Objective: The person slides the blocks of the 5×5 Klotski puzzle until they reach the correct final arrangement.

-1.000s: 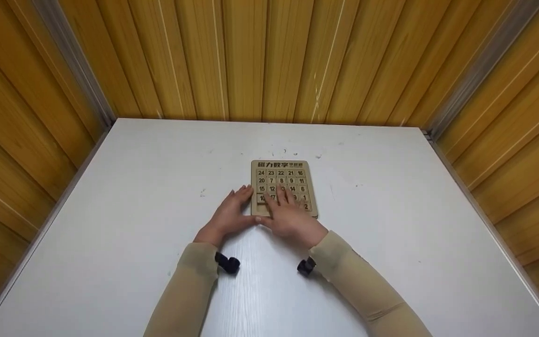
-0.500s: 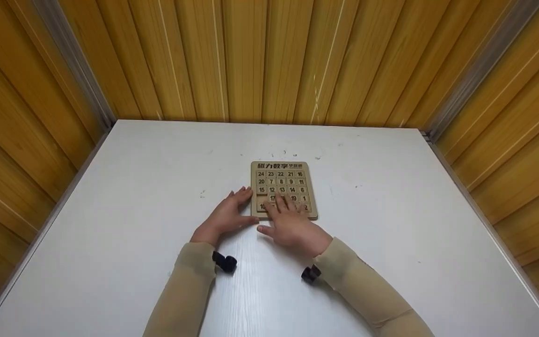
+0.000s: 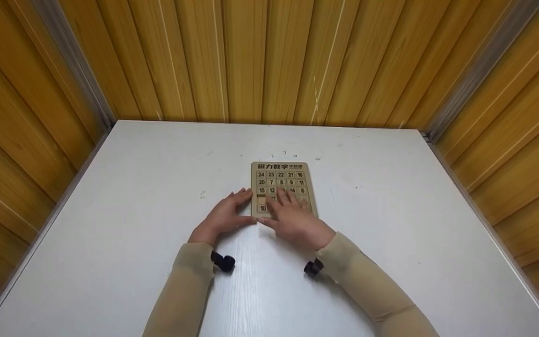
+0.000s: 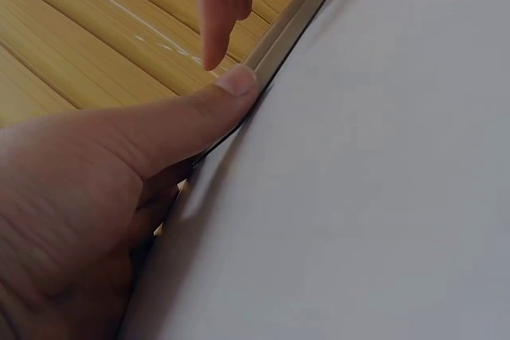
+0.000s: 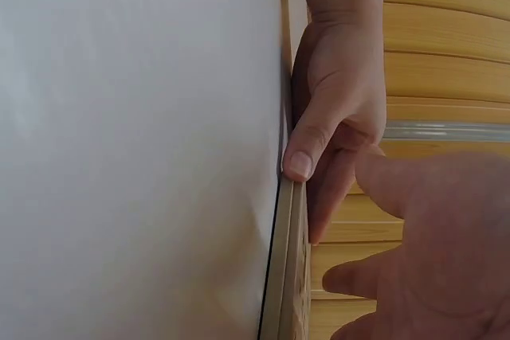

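Note:
A tan sliding number puzzle [image 3: 272,182] lies flat on the white table [image 3: 157,187], its printed heading along the far edge. My left hand [image 3: 222,215] holds its near left corner, thumb against the near edge and fingers along the left side. In the right wrist view that left thumb presses the board's edge [image 5: 280,276]. My right hand [image 3: 297,222] is spread over the lower tiles, fingertips on them, and hides several. Tile 10 [image 3: 263,208] sits at the bottom left, with a vacant slot [image 3: 261,200] directly above it.
Wood-patterned panels [image 3: 265,61] enclose the table at the back and both sides, with grey metal posts [image 3: 77,61] at the corners. Small dark marks [image 3: 295,155] dot the tabletop behind the puzzle. A small black camera [image 3: 224,262] sits at the left wrist.
Tile 10 has slid one place toward the person, so the vacant slot is now above it. My right hand drew back, then moved forward over the tiles again. The left hand stays at the corner.

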Action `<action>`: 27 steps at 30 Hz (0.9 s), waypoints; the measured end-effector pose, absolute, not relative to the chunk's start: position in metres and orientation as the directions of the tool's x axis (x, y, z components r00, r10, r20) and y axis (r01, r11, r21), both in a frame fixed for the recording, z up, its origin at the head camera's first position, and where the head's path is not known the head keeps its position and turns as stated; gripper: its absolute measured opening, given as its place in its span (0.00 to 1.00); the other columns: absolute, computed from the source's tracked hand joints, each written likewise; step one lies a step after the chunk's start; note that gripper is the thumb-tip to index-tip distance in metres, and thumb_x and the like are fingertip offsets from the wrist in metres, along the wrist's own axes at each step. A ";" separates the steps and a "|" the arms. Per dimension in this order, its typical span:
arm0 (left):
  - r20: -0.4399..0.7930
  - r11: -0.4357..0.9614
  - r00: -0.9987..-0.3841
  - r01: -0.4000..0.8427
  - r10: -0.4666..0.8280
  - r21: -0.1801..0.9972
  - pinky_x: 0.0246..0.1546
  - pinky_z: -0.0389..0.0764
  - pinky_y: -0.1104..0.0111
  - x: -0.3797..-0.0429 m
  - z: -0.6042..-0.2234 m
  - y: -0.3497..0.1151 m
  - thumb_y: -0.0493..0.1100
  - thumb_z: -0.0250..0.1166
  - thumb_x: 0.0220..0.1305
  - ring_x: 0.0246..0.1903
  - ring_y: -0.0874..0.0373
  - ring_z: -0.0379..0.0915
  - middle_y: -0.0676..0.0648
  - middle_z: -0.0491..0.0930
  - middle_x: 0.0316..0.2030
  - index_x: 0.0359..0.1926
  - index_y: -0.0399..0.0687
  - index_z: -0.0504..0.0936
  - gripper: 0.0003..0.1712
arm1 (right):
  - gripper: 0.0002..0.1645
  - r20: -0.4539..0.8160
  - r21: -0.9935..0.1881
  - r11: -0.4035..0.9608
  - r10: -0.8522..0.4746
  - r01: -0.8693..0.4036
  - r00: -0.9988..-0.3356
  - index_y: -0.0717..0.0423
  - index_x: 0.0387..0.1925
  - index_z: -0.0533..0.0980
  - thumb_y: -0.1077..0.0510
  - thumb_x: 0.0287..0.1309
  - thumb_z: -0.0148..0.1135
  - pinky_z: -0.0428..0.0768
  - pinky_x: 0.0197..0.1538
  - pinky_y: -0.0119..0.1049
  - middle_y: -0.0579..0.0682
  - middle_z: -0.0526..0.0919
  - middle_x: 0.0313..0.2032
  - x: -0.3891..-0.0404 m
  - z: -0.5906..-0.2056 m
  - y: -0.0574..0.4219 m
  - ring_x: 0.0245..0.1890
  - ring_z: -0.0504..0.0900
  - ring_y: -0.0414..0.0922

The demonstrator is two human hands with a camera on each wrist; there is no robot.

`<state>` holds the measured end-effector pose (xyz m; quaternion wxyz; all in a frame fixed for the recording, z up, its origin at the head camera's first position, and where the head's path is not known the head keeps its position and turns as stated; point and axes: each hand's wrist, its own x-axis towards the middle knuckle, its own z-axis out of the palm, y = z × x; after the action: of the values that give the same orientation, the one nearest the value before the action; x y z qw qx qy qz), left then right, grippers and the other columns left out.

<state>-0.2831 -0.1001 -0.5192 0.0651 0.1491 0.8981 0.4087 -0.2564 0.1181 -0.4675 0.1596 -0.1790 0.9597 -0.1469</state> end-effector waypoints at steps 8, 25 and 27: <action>-0.001 0.603 -0.947 0.203 0.321 0.772 0.82 0.51 0.47 -0.283 -0.523 -0.100 0.49 0.79 0.57 0.80 0.38 0.48 0.46 0.59 0.79 0.77 0.52 0.66 0.49 | 0.49 -0.221 -0.342 0.898 -0.363 -0.277 -0.905 0.40 0.83 0.44 0.27 0.72 0.45 0.32 0.81 0.68 0.55 0.30 0.83 -0.279 -0.472 0.113 0.83 0.30 0.60; -0.002 0.602 -0.945 0.206 0.326 0.772 0.83 0.50 0.49 -0.282 -0.520 -0.102 0.50 0.78 0.58 0.81 0.44 0.48 0.46 0.59 0.79 0.77 0.51 0.66 0.49 | 0.50 -0.252 -0.300 0.906 -0.378 -0.299 -0.891 0.40 0.83 0.43 0.27 0.72 0.45 0.33 0.79 0.70 0.57 0.27 0.82 -0.287 -0.477 0.111 0.83 0.30 0.62; -0.003 0.597 -0.946 0.202 0.324 0.777 0.83 0.49 0.49 -0.282 -0.520 -0.102 0.50 0.78 0.58 0.81 0.43 0.47 0.46 0.59 0.79 0.77 0.51 0.66 0.49 | 0.50 -0.257 -0.313 0.903 -0.379 -0.295 -0.889 0.40 0.83 0.42 0.26 0.71 0.45 0.31 0.79 0.70 0.57 0.26 0.82 -0.284 -0.478 0.111 0.82 0.29 0.62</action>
<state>-0.2816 -0.1022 -0.5200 0.0719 0.1475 0.8906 0.4241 -0.2843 0.1108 -0.4778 0.1577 -0.1752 0.9625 -0.1340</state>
